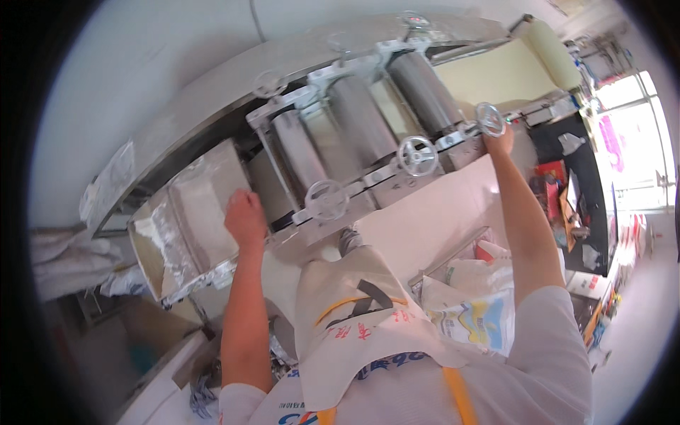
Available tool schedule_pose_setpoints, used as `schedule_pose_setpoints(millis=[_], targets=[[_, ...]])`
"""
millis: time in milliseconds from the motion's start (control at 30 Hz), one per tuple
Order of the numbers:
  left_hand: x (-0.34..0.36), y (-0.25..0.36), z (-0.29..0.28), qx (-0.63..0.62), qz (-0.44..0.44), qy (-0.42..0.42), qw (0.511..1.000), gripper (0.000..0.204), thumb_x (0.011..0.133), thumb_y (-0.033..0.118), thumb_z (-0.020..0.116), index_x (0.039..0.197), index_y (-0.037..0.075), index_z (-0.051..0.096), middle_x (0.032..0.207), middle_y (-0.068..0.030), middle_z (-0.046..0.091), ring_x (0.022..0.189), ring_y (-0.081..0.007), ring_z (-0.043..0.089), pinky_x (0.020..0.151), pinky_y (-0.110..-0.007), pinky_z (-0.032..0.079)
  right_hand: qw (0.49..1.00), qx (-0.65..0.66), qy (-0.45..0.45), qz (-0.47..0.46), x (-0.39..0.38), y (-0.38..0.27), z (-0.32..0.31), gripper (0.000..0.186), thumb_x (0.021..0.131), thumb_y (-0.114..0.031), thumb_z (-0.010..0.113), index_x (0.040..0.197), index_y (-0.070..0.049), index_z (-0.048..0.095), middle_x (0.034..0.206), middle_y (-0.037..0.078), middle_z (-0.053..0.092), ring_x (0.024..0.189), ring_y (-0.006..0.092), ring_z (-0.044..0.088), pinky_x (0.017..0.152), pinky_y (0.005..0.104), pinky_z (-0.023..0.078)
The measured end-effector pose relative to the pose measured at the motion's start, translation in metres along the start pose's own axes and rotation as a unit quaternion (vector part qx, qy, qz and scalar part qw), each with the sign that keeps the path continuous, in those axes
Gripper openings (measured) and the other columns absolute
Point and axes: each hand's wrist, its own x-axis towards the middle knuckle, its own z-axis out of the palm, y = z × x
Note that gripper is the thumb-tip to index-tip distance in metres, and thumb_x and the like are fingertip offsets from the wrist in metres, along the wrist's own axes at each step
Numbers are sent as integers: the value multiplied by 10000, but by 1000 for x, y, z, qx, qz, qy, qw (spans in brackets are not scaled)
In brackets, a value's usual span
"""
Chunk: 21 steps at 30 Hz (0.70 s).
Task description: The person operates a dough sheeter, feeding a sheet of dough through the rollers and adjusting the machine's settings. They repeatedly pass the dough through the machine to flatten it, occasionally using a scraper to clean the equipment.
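Observation:
A dough sheeting machine with several steel rollers point(361, 120) stretches across in front of me. My left hand point(246, 218) is curled closed beside the inner edge of a flour-dusted metal feed tray point(202, 205); what it holds, if anything, is hidden. At the far right end, my right hand point(500, 142) reaches to the machine's side just behind a clear handwheel point(490, 119), which covers part of its fingers. I cannot tell whether it grips anything. Pale dough sheet point(489, 74) lies beyond the last roller, leading to a thick pale roll point(554, 53).
More handwheels, such as the middle one point(417, 156) and the near one point(326, 201), stick out toward me. Printed white sacks point(471, 312) stand low on the right. A black table point(598, 244) with loose items is farther right. White sacks point(71, 255) are piled at left.

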Motion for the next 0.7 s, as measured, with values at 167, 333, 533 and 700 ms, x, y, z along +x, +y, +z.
schedule_pose_setpoints(millis=[167, 333, 533, 700], targets=[[-1, 1, -7, 11, -32, -32, 999, 203, 985, 232, 580, 861, 72, 595, 872, -134, 667, 853, -363, 664, 699, -514, 535, 999, 33, 22, -13, -5, -9, -4, 283, 845, -299, 744, 1090, -164, 788, 1022, 178, 749, 992, 386, 719, 857, 485, 575], [0, 3, -5, -3, -33, -27, 999, 203, 986, 232, 584, 863, 72, 597, 873, -133, 668, 846, -360, 664, 701, -511, 537, 996, 75, 46, 21, -3, 2, 4, 304, 833, -290, 748, 1092, -136, 778, 1061, 184, 746, 1007, 400, 710, 860, 474, 571], [1, 5, -9, 2, -44, -41, 998, 205, 992, 236, 582, 865, 77, 601, 875, -130, 671, 844, -357, 667, 706, -507, 540, 998, 49, 30, 14, 1, 2, 2, 300, 831, -335, 694, 1022, -110, 744, 1044, 200, 737, 1010, 445, 683, 881, 515, 554], [2, 4, -10, 12, -43, -45, 998, 201, 998, 241, 579, 880, 79, 598, 874, -130, 666, 838, -360, 669, 711, -503, 545, 996, 78, 47, 6, 2, 7, 11, 258, 817, -295, 703, 967, -87, 735, 990, 211, 736, 965, 444, 693, 847, 511, 557]])
